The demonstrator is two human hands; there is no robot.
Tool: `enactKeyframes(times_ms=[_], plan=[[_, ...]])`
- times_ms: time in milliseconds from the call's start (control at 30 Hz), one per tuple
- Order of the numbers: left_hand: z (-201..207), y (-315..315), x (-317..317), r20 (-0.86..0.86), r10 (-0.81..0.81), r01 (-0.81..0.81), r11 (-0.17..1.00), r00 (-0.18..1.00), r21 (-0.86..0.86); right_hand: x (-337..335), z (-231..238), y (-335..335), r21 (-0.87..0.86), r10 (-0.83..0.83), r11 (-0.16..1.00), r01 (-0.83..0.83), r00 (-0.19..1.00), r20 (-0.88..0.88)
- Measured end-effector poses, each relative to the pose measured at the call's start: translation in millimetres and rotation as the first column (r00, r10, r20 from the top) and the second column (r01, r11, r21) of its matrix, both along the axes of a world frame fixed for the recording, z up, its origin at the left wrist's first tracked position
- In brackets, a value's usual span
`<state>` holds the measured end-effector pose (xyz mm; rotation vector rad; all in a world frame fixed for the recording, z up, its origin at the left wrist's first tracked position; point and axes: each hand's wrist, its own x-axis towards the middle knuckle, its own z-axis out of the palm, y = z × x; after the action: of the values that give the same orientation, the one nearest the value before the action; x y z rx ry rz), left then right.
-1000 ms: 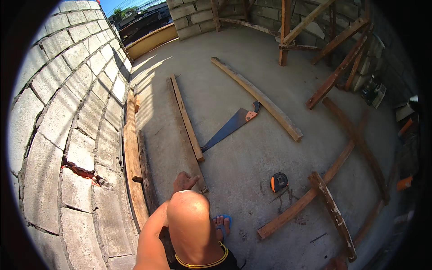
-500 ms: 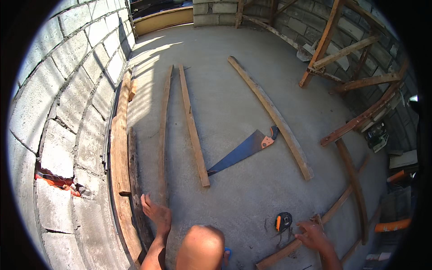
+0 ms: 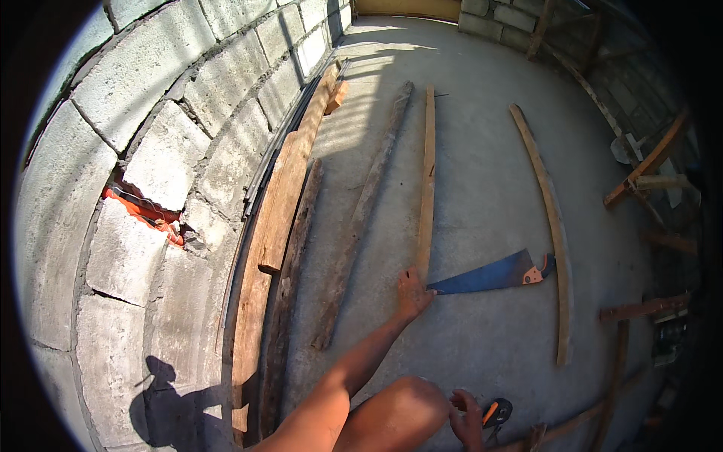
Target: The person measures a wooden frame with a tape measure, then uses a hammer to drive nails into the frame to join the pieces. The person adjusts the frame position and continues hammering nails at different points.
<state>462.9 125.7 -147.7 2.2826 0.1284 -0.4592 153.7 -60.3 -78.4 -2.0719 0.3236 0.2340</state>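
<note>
from my remote seat i see my left hand (image 3: 412,295) at the lower end of a narrow wooden strip (image 3: 428,184), near the middle of the frame; the hand covers that end, so i cannot tell whether it is clamped on the wood. my right hand (image 3: 468,422), low in the frame between the knee (image 3: 403,410) and the tape measure (image 3: 498,412), has bent fingers, but i cannot tell how closed it is. what worries me is the saw (image 3: 486,276): its tip lies right by my left hand, so a careless sideways sweep could scrape skin or drag the blade along. if the strip were swung, the thin dark spike (image 3: 442,95) by its far end, perhaps a nail, might catch something. the strip looks pale brown, slender and fairly straight, running to the upper centre, with a dark nick partway along one edge.
</note>
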Motion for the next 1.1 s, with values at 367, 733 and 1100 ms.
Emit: enactKeyframes(times_ms=[367,733,1100], plan=[[13,91,-126,-0.379,-0.359,-0.508,-0.409,0.853,-0.758,-138,-13,5,0.068,-0.251,0.960,0.272,0.941,-0.228],[63,37,-179,0.187,0.135,-0.056,0.925,0.973,-0.376,-85,23,23,0.374,-0.528,0.740,0.559,0.827,-0.193],[33,61,-233,0.407,0.054,-0.063,0.998,0.912,0.009,-123,27,68,0.300,-0.383,0.847,0.438,0.896,-0.226]])
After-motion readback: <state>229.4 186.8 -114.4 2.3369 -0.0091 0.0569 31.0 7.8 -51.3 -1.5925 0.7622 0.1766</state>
